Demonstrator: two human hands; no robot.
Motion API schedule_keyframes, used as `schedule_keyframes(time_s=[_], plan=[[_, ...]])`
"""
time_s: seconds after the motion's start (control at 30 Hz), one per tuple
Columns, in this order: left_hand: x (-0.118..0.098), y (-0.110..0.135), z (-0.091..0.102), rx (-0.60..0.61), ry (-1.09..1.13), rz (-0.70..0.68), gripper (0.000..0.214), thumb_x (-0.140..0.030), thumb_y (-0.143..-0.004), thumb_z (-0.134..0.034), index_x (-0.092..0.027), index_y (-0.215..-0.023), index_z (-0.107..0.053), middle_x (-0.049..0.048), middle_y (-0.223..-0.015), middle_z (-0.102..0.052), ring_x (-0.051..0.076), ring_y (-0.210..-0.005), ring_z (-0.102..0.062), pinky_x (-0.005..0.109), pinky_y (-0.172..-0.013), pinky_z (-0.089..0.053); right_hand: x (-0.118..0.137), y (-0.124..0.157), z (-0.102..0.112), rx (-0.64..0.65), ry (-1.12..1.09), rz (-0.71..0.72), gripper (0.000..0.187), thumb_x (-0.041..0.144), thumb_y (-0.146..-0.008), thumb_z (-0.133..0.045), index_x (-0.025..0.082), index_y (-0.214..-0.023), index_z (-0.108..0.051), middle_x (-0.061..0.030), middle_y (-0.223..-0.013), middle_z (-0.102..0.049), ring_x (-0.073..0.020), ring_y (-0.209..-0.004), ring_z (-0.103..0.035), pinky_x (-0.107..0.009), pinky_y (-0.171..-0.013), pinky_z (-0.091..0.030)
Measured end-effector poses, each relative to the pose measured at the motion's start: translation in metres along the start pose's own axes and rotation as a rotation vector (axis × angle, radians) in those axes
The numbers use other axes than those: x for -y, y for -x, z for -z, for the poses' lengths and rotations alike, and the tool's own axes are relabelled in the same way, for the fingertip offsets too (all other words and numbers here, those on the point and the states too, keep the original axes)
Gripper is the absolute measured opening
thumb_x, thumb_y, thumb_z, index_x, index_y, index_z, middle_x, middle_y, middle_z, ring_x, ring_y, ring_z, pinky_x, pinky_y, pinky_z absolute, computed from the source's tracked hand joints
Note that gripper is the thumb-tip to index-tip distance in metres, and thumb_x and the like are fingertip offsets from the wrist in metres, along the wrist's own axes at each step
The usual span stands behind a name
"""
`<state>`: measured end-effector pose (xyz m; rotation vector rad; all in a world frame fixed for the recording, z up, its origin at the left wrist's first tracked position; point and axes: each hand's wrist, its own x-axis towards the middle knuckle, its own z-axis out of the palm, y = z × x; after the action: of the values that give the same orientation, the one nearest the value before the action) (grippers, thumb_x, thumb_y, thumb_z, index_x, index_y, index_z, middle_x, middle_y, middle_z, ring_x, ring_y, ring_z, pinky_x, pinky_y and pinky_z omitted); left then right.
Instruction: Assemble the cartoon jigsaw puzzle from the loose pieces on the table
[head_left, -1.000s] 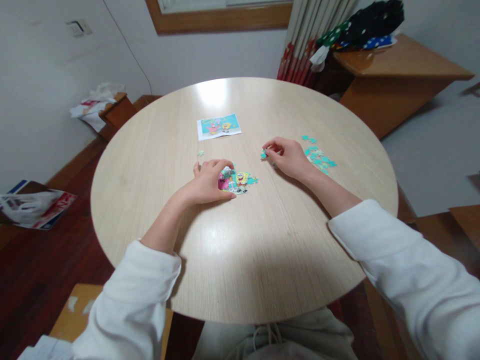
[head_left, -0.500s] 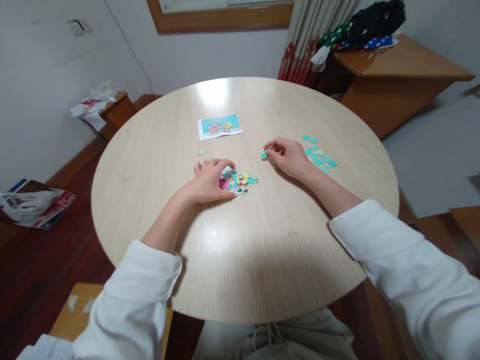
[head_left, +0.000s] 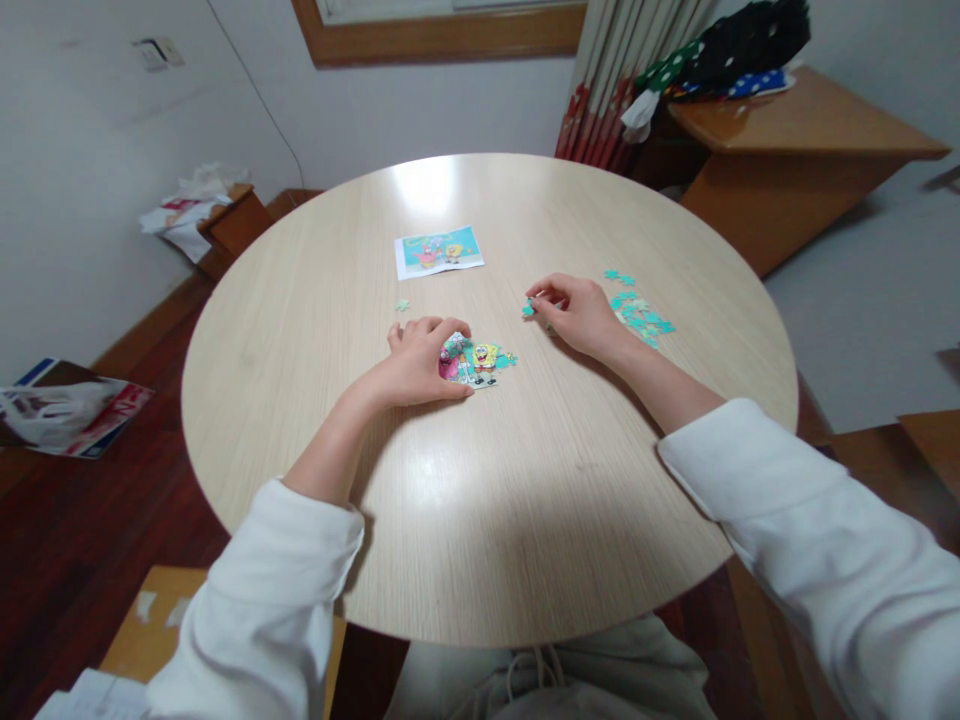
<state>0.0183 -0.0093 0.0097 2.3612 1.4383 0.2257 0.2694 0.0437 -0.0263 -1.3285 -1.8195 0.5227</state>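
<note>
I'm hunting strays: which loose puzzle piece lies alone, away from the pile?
The small piece just beyond the left hand, lying alone on the table. The rest cluster in the pile by the right hand, which pinches a teal piece.

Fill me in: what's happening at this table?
A person in white sleeves sits at a round wooden table with a cartoon jigsaw. The left hand curls over the left edge of the partly assembled puzzle. The right hand pinches a teal piece just to the puzzle's right. A pile of loose pieces lies beyond that hand, and a reference picture lies farther up the table.
</note>
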Motion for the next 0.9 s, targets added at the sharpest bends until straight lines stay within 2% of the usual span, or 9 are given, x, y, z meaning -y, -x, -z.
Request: schedule_keyframes(time_s=[0.6,0.9], plan=[[-0.0034,0.0006,0.0007,0.000,-0.009,-0.005,0.069,-0.040,-0.062,-0.072,-0.030,-0.126,-0.047,0.0100,-0.128,-0.052,0.033,-0.130,-0.040,0.062,-0.116,-0.012,0.0038,0.0011,0.0015,0.008,0.001,-0.024,0.025,0.044,-0.085,-0.064,0.019,-0.086,-0.066,-0.0066,-0.075,-0.069,-0.0199,-0.074,-0.068,-0.037,-0.072,-0.055],[-0.0027,0.0006,-0.0002,-0.001,-0.013,-0.002,0.070,-0.041,-0.062,-0.072,-0.029,-0.126,-0.047,0.0102,-0.128,-0.052,0.033,-0.128,-0.041,0.061,-0.115,-0.013,0.0032,0.0004,0.0008,0.001,0.006,-0.025,0.018,0.037,-0.085,-0.064,0.019,-0.084,-0.066,-0.0061,-0.075,-0.069,-0.0192,-0.072,-0.068,-0.036,-0.073,-0.054]])
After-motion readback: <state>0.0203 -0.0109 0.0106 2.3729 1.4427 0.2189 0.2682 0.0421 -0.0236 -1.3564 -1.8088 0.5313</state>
